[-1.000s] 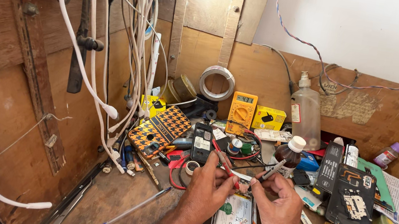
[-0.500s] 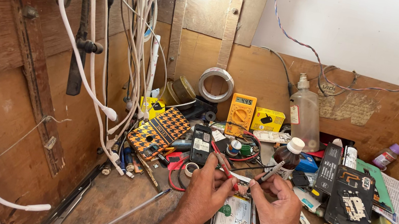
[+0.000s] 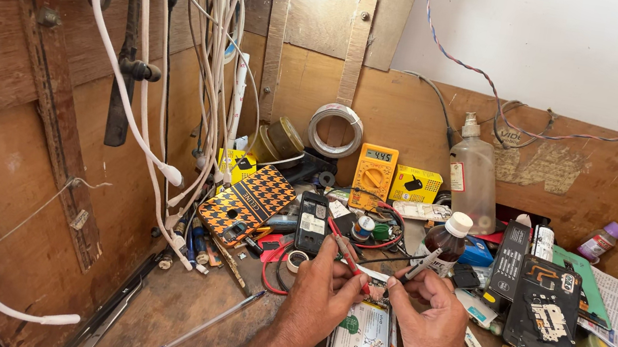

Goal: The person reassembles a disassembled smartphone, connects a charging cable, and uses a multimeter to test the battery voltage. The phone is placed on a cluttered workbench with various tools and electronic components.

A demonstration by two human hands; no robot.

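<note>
Left hand (image 3: 319, 293) is pinching a red probe (image 3: 345, 256) between thumb and fingers, tip angled down toward 5 o'clock. Right hand (image 3: 428, 330) does the same with a black probe (image 3: 423, 266), which sticks up toward 11 o'clock. Both hands sit close together, the two probes almost meeting between them.

Right under the hands, at 6 o'clock, lies an opened phone (image 3: 361, 344) face down, battery with its white and green label showing. It sits flat on the wooden bench (image 3: 174, 308), partly covered by both palms.

Going outward: at 12 o'clock from the hands there's a yellow multimeter (image 3: 374, 177) propped against the back wall, red and black leads running from it. A small brown bottle with a white cap (image 3: 447, 241) stands just past the right hand at 1 o'clock. A black phone (image 3: 312, 221) lies at 11 o'clock, and beside it an orange-and-black patterned case (image 3: 247, 203). At 3 o'clock, a stripped phone back (image 3: 545, 311). At 8 o'clock, a blue-tipped pen (image 3: 209, 322). White cables (image 3: 165, 95) hang down the left wall.
</note>
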